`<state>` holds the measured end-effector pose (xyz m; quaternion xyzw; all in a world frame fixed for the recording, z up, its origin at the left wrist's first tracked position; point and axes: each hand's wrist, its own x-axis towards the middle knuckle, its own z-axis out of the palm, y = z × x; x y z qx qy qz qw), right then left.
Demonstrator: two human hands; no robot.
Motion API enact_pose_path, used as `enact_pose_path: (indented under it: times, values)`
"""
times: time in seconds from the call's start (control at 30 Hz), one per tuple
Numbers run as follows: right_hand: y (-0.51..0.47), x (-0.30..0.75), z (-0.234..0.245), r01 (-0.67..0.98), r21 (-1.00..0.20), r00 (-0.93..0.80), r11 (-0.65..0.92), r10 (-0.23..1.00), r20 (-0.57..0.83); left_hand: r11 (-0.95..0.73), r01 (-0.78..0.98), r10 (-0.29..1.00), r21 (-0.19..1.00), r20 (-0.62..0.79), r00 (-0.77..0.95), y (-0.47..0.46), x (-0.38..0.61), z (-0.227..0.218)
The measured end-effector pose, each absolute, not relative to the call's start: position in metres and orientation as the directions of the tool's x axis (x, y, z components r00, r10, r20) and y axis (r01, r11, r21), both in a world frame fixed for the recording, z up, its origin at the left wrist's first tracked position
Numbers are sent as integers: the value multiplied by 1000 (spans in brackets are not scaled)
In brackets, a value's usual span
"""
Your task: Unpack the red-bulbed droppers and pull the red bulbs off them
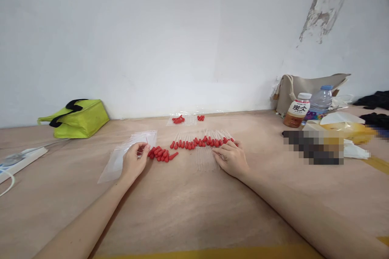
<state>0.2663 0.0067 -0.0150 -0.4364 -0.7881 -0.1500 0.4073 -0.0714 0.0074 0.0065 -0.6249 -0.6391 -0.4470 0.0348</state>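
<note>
My left hand (134,161) rests on the wooden table (188,202), fingers curled by the edge of a clear plastic bag (127,154), beside a small heap of red rubber bulbs (161,154). My right hand (231,158) lies flat, fingers stretched over a bunch of clear glass tubes (205,158). Just beyond it runs a row of droppers with red bulbs (202,142). Whether the left fingers pinch the bag or a bulb is unclear.
A second clear bag with red bulbs (182,119) lies near the wall. A lime-green bag (77,117) sits far left, a white power strip (21,161) at the left edge. Bottles (297,109), a beige bag (306,87) and clutter fill the right.
</note>
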Motion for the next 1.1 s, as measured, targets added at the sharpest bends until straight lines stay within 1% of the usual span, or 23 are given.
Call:
enact_pose_path:
  times: [0.1,0.17,0.27,0.4,0.47,0.53,0.7,0.77,0.9,1.1]
  values:
    - [4,267,-13,799,-123,-320,589,589,742,-201,865,724,460,665,-186,4,-69,7]
    - [2,267,-11,793,-139,-341,593,621,706,-248,892,683,379,721,-117,2,-66,7]
    - [1,267,-9,783,-155,-372,603,653,659,-295,915,643,275,765,-23,-1,-60,9]
    - [1,267,-6,759,-129,-438,639,647,624,-360,909,614,211,787,61,-9,-44,15]
    - [1,266,-5,752,-117,-454,648,639,621,-411,890,653,196,745,137,-13,-30,20]
    - [1,267,-5,761,-121,-434,638,638,636,-471,863,698,183,675,238,-14,-10,25]
    - [-2,283,-4,819,-188,-280,542,664,694,-619,777,678,116,578,454,8,54,34]
    - [-1,292,-3,838,-189,-249,513,666,704,-619,780,678,93,563,472,24,80,34]
    - [4,302,-3,881,-187,-178,435,670,720,-600,796,706,83,523,478,47,117,29]
    - [7,299,-4,888,-204,-146,412,674,724,-584,799,742,141,491,456,59,132,19]
